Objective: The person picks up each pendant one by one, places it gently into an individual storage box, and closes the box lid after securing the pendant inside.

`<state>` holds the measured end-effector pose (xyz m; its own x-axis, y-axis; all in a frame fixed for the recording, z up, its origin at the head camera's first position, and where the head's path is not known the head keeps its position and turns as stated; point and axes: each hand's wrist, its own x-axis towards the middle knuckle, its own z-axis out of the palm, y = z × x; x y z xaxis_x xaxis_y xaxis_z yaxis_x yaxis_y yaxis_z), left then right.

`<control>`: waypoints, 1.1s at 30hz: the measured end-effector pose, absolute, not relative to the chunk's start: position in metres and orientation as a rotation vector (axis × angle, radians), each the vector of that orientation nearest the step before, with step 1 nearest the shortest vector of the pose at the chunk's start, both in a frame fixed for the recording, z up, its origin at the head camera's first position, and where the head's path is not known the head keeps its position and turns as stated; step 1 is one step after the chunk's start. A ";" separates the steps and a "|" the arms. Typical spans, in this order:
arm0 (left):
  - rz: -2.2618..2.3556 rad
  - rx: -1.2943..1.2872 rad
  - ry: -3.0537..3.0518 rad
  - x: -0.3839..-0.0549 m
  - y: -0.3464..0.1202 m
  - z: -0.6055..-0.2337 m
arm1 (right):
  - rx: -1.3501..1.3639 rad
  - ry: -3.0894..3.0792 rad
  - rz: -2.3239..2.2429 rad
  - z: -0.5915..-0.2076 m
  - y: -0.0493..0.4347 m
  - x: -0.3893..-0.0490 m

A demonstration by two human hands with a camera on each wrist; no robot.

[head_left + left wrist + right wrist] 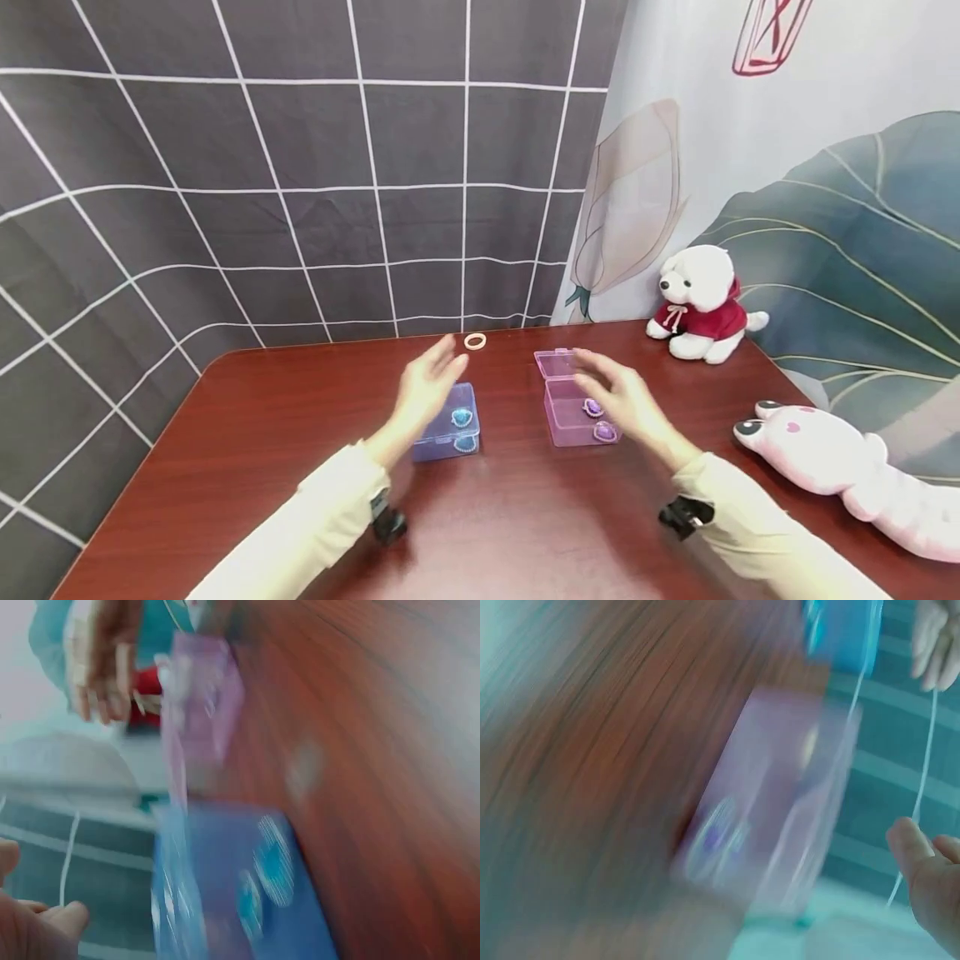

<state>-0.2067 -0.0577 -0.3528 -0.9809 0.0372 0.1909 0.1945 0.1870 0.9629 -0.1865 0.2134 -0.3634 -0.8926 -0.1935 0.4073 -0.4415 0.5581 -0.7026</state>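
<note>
In the head view my left hand (pixel 431 379) is held above the back left of a translucent blue box (pixel 429 450), with its fingers extended and nothing in them. The blue box has its lid down, and blue oval gems (pixel 461 417) with pale beaded rims show through it. A translucent pink box (pixel 562 417) stands to the right, its lid (pixel 557 365) tipped back. Purple oval gems (pixel 604 432) show in it. My right hand (pixel 618 396) hovers over the pink box's right side, fingers extended and holding nothing, overlapping part of the lid. Both wrist views are blurred.
A small beige ring (pixel 475 342) lies at the table's back edge. At the back right sits a white plush dog (pixel 701 308) in a red hoodie. A pale pink plush toy (pixel 840 467) lies along the right edge. Grey gridded cloth (pixel 315 167) hangs behind the brown table (pixel 247 433).
</note>
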 end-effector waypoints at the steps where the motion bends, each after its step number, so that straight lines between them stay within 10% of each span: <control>1: -1.936 -0.261 -2.324 -0.207 -0.045 -0.346 | 0.485 -2.527 1.265 -0.365 0.226 -0.187; 6: -2.220 -0.192 -2.332 -0.222 0.009 -0.346 | 0.390 -2.627 1.460 -0.387 0.271 -0.185; 16: -2.458 0.107 -2.210 -0.340 0.056 -0.499 | 0.597 -2.663 1.933 -0.414 0.292 -0.186; 22: -2.549 0.153 -2.099 -0.359 0.074 -0.523 | 0.648 -2.639 2.005 -0.414 0.293 -0.190; 33: -2.561 0.305 -2.080 -0.267 0.072 -0.391 | 0.635 -2.623 1.986 -0.414 0.290 -0.191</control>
<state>-0.2673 0.0719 -0.3911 -0.9684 0.0174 -0.2486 -0.2469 -0.2031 0.9475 -0.1909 0.2904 -0.4137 -0.9072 -0.4165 0.0593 -0.1701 0.2342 -0.9572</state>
